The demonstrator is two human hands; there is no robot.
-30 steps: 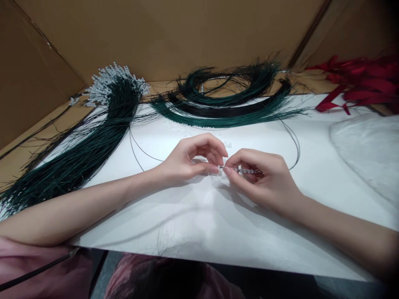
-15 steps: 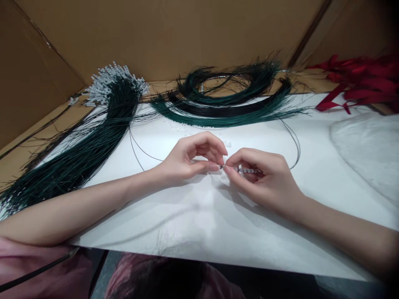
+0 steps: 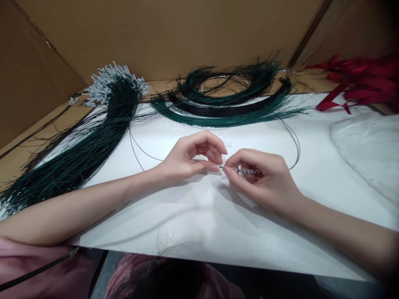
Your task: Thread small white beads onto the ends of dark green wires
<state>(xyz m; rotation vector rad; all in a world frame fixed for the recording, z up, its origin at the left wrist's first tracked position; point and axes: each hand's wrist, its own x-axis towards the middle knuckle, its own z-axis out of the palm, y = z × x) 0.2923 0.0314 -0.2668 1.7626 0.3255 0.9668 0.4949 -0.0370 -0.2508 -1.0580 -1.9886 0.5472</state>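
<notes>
My left hand (image 3: 190, 158) and my right hand (image 3: 262, 178) meet at the middle of the white sheet (image 3: 199, 216), fingertips almost touching. In my right hand a thin dark green wire (image 3: 294, 143) is pinched, with a short row of small pale beads (image 3: 249, 170) strung on it under the fingers. The wire loops away to the right and back behind that hand. Thumb and forefinger of my left hand are pinched together at the wire's tip; what they hold is too small to make out. A few loose pale beads (image 3: 228, 144) lie just behind the hands.
A thick bundle of green wires tipped with pale beads (image 3: 102, 120) fans across the left. A coil of plain green wires (image 3: 230, 95) lies at the back. Red ribbons (image 3: 358, 83) sit at the far right, a clear plastic bag (image 3: 368, 149) below them. Cardboard walls (image 3: 174, 33) enclose the area.
</notes>
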